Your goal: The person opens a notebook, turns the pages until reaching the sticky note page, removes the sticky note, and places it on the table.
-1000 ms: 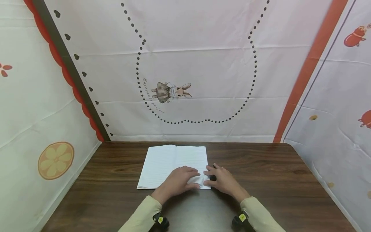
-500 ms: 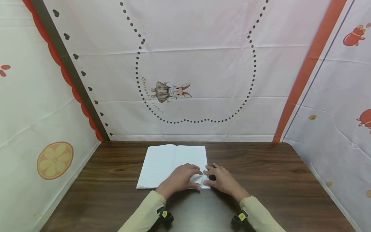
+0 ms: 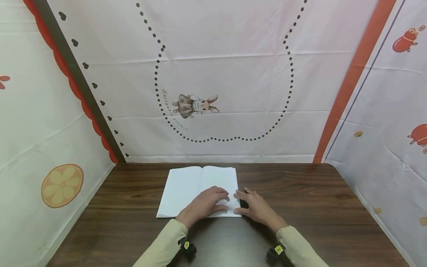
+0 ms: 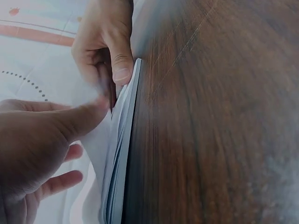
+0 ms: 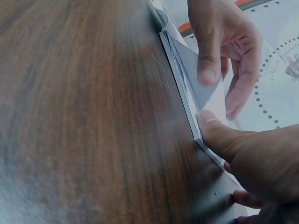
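Note:
An open lined notebook (image 3: 183, 189) lies on the table, its near right page corner bent and lifted. My left hand (image 3: 207, 202) is over the lower right page, with curved fingers and the thumb apart from the index finger. The right wrist view shows the raised page (image 5: 215, 100) beside the left thumb (image 5: 208, 70). My right hand (image 3: 257, 209) rests at the notebook's right edge, fingers spread, its thumb (image 5: 212, 126) pressing near the corner. Its other fingers reach past the edge to the table. Whether the left fingers touch the sheet underneath is hidden.
The dark wood-grain table (image 3: 133, 237) surrounds the notebook. Printed cloth (image 3: 233, 85) forms a wall behind it, with more cloth at both sides. A dark patch (image 3: 244, 204) shows under the right hand; I cannot tell what it is.
My left hand moved slightly right toward the right hand, then back left. The page corner looks less crumpled between the hands. My right hand stays almost still.

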A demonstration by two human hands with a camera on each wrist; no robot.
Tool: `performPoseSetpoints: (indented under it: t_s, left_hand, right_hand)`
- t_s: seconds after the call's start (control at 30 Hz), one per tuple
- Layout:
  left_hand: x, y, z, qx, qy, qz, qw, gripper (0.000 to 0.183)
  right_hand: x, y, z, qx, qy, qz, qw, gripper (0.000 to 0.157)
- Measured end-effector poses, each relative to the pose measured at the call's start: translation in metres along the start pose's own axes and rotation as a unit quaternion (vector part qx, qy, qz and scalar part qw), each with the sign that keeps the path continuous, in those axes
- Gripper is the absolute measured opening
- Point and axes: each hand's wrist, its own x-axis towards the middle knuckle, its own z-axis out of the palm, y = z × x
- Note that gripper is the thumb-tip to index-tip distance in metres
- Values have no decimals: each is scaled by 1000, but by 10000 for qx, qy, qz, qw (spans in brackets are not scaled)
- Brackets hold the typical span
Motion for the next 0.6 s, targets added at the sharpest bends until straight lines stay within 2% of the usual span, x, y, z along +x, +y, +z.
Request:
performPoseSetpoints:
  t_s: [0.13, 0.3, 0.4, 0.6]
  left_hand:
    - [-3, -1, -3, 263, 464, -225, 9983, 13]
    - [-8, -1, -6, 226, 1136, -696, 9908, 12]
    - [-12, 0, -9, 169, 1592, -924, 9828, 13]
    - [-16, 1, -21, 431, 2482, -1147, 9609, 11]
  right_hand:
    - [0, 0, 1, -4, 38, 105, 9999, 66]
    - [0, 1, 1, 30, 11, 168, 9999, 69]
    - [1, 1, 1, 20, 7, 132, 9999, 68]
    - [2, 1, 1, -19, -18, 150, 9999, 67]
